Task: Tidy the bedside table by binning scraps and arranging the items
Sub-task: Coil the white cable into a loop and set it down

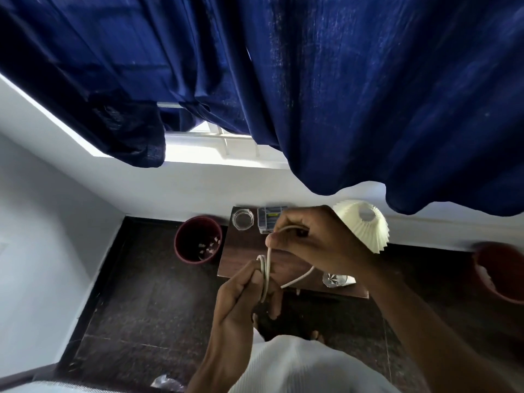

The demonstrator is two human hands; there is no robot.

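Observation:
A white cable (268, 259) runs between both my hands above the brown bedside table (243, 259). My left hand (249, 290) grips a small coil of it near the table's front edge. My right hand (312, 239) pinches the free length higher up, with the cable bending through its fingers. On the table stand a glass jar (242, 219), a bluish box (268, 219) partly hidden by my right hand, a pleated cream lampshade (364, 225) and a crinkled clear object (336, 279). A dark red bin (197, 239) with paper scraps inside stands left of the table.
A dark blue curtain (340, 95) hangs low over the table's far side, under a bright window (215, 143). White walls close in at left and behind. A second reddish pot (502, 270) sits on the dark floor at right. A crumpled wrapper (167, 382) lies by my feet.

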